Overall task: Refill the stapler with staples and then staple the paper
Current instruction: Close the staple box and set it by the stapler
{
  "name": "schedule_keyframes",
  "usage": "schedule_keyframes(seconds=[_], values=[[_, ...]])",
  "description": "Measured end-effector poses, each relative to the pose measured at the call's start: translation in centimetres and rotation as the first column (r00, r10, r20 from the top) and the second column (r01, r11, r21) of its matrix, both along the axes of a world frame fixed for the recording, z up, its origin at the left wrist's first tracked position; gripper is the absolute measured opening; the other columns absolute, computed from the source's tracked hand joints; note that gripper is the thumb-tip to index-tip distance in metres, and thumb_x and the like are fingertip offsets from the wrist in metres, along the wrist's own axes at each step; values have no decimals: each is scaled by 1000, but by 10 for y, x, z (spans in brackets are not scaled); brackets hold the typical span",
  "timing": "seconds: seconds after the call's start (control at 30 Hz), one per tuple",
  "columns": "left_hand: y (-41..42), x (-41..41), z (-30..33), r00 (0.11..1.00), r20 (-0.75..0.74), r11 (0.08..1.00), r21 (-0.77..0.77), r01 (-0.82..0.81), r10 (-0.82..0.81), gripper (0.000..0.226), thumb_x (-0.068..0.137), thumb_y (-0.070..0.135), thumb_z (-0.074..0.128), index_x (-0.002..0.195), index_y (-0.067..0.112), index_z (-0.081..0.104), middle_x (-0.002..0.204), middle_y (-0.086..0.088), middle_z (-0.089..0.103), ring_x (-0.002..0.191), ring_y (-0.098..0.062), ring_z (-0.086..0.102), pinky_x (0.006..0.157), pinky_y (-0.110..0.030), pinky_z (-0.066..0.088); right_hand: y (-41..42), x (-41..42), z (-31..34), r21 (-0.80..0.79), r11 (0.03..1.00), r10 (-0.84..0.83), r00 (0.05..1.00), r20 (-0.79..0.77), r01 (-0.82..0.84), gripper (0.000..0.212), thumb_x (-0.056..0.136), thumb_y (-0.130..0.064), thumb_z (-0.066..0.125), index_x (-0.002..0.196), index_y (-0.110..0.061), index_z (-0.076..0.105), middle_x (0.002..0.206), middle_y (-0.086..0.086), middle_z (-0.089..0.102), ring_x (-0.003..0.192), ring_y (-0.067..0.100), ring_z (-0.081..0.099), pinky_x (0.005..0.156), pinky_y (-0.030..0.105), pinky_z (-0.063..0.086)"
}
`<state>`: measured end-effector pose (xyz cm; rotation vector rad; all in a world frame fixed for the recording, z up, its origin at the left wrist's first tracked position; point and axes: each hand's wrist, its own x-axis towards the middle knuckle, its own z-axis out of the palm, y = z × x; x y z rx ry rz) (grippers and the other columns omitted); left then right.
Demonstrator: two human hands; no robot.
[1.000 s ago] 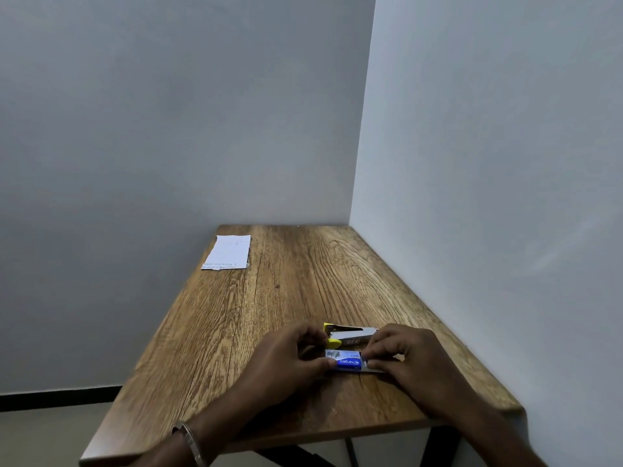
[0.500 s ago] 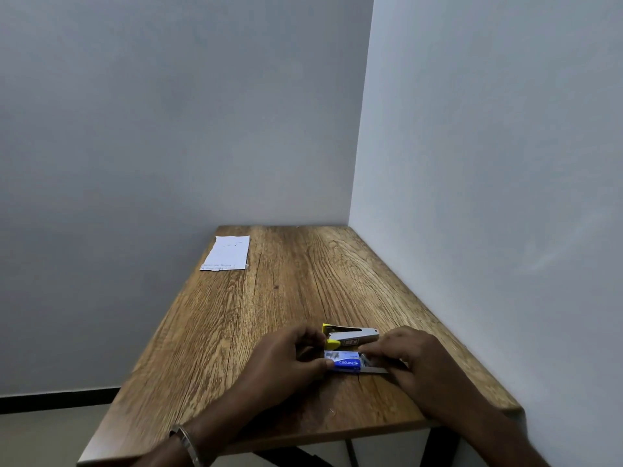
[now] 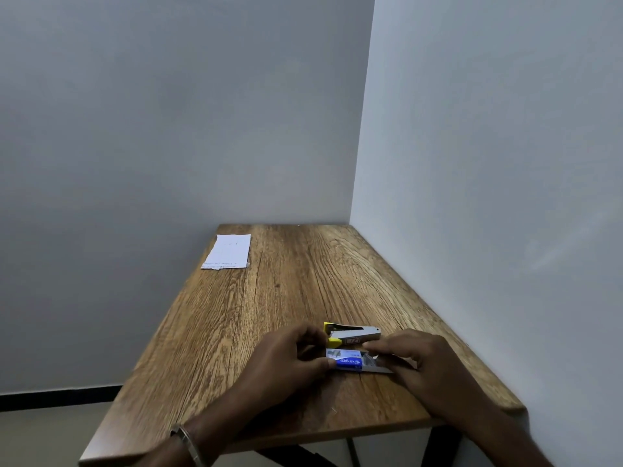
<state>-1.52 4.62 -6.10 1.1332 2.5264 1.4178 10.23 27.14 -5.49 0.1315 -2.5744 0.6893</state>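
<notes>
A small blue staple box [image 3: 349,362] lies on the wooden table [image 3: 269,315] near its front edge. My left hand [image 3: 286,360] pinches the box's left end. My right hand [image 3: 416,360] grips the inner tray, which sticks out of the box to the right with grey staples showing. Just behind the box lies a metal stapler [image 3: 352,334] with a yellow end, untouched. A white sheet of paper [image 3: 228,251] rests at the table's far left corner.
Grey walls close in the table at the back and the right. The table's left and front edges drop to the floor. A metal bangle [image 3: 183,439] sits on my left wrist.
My right hand has drawn the inner tray out of the blue box to the right, exposing staples. My left hand has held the box in place.
</notes>
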Motion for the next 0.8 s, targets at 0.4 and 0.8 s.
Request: schedule_keyframes(seconds=[0.4,0.8], values=[[-2,-1,-2,1000,-10,1000,-3,25,-25,34,77,33,81,108,30,68,111,13,71,105,0,65,94,-31,55,2,2,-4,-53,998,24,999,-29,-25,41,88,-17,71,121,-42,66,119,-27,66,115,-8,57,95,18,49],[-2,-4,-6,999,-44,999,-33,21,-22,29,77,32,81,103,33,70,104,19,71,100,8,64,91,-20,55,23,11,-9,-150,987,-41,997,62,50,37,75,-24,84,95,-53,73,96,-30,72,92,-4,67,78,10,50]])
